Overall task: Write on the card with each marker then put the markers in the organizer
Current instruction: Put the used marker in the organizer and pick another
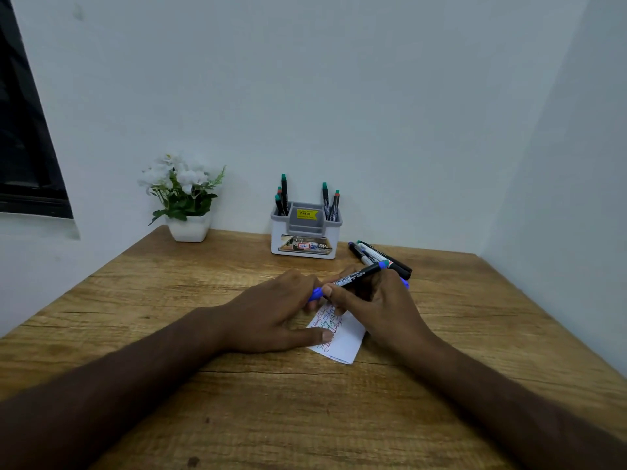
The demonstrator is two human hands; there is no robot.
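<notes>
A white card (342, 337) with several lines of coloured handwriting lies on the wooden table (237, 418). My right hand (376, 307) holds a black marker (359, 274) with a blue end just above the card. My left hand (271, 310) grips its blue cap (317, 294), and the left thumb rests on the card's left edge. The grey and white organizer (305, 239) stands at the back with several markers upright in its two side slots. A few loose markers (380, 257) lie to its right, behind my right hand.
A white pot of white flowers (185, 201) stands at the table's back left corner. White walls close in behind and on the right. A dark window frame (27, 130) is at the far left.
</notes>
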